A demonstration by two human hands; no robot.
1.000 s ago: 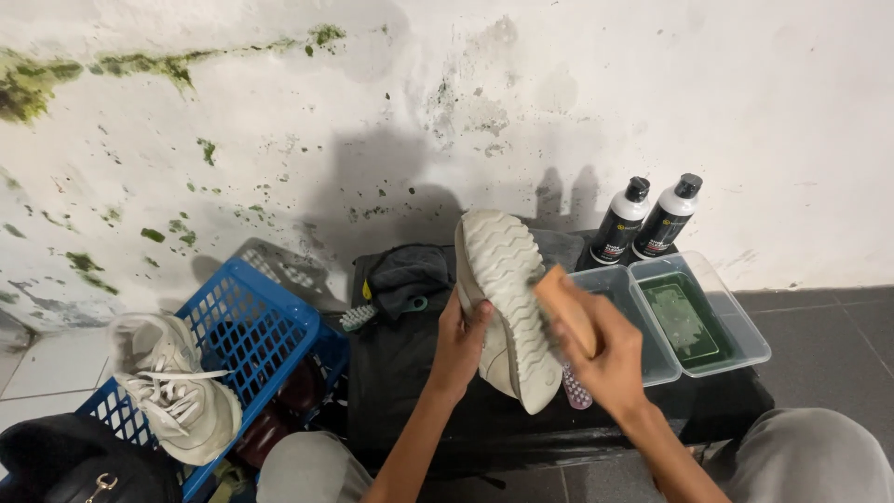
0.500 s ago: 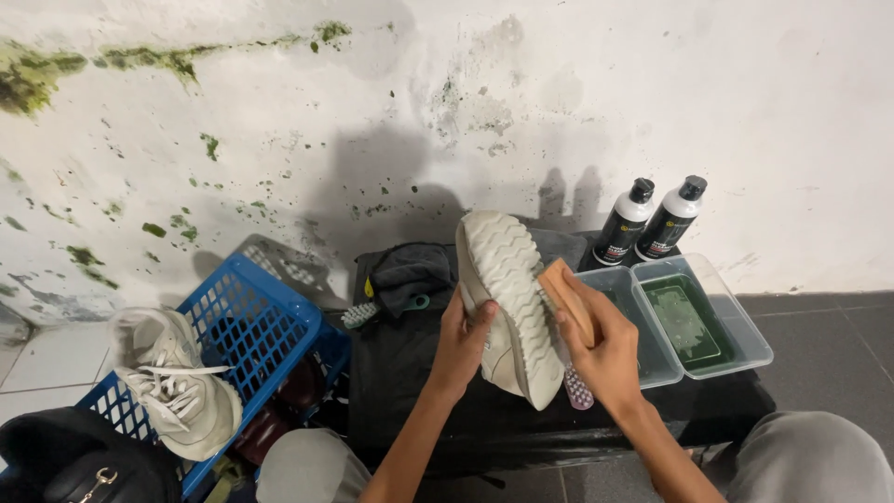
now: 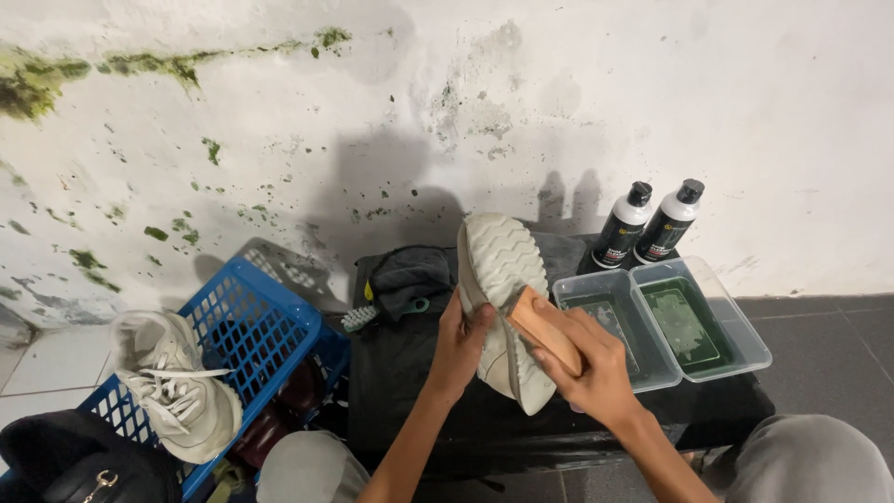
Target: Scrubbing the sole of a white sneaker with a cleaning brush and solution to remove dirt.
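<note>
A pale grey sneaker [image 3: 498, 270] stands on edge over a black low table [image 3: 410, 373], its ribbed sole turned toward me. My left hand [image 3: 461, 345] grips the shoe from its left side. My right hand [image 3: 591, 363] holds a wooden-backed brush [image 3: 540, 326] pressed against the sole near its lower half.
Two clear plastic tubs [image 3: 694, 326] with greenish water sit at the table's right, two black-and-white bottles [image 3: 647, 224] behind them. A dark cloth and a small brush [image 3: 363, 317] lie at left. A blue crate [image 3: 251, 326] carries another pale sneaker [image 3: 177, 391]. A black bag [image 3: 74, 461] lies bottom left.
The brush in my right hand has shifted slightly along the sole; the shoe and my left hand stay almost where they were.
</note>
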